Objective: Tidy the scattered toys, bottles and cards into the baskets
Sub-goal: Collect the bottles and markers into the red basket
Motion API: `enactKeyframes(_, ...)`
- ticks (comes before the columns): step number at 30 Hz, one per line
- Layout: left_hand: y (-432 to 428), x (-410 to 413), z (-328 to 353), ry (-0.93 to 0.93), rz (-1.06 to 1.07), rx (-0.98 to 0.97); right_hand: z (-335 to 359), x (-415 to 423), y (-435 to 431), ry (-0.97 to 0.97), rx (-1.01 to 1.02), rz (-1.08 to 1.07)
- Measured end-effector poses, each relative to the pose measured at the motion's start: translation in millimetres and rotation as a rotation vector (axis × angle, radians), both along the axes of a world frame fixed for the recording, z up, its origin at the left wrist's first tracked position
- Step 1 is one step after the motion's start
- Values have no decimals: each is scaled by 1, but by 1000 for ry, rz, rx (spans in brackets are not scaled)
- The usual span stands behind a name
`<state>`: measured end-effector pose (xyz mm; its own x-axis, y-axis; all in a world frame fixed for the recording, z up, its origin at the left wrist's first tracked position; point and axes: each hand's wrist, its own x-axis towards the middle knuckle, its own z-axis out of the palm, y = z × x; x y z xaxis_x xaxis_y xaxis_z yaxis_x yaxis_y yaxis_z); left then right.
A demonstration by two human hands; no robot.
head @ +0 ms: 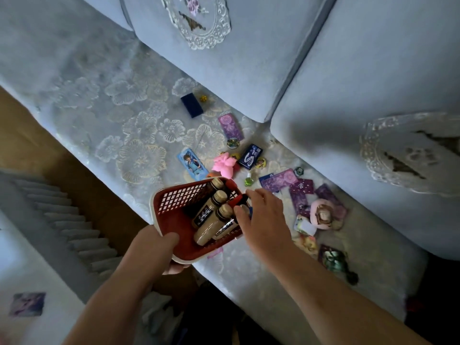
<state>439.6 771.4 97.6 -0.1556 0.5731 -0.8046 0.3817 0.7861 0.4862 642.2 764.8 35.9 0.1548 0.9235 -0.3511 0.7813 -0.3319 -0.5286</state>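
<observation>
— While our left grip (159, 245) clasps the red basket (174, 202) by its near rim, thumb inside, where is the other?
— Our right grip (263, 215) curls over the basket's right edge, thumb on a bottle cap; we cannot tell whether it holds anything.
— And the things?
— The bottles (206, 215) lie inside the basket. Purple cards (281, 180) and a pink toy (225, 165) lie scattered on the sofa seat (124, 108) just beyond.

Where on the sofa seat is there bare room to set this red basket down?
Bare seat cover lies left of the dark blue box and the blue character card, out to the front edge. Right of the red basket, purple cards and the pink toy crowd it.
</observation>
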Motion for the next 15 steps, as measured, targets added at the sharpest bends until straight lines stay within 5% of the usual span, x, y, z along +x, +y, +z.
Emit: enactKeyframes(15,-200,50,46,-68,231,24,40,56,-140,134,-172,83)
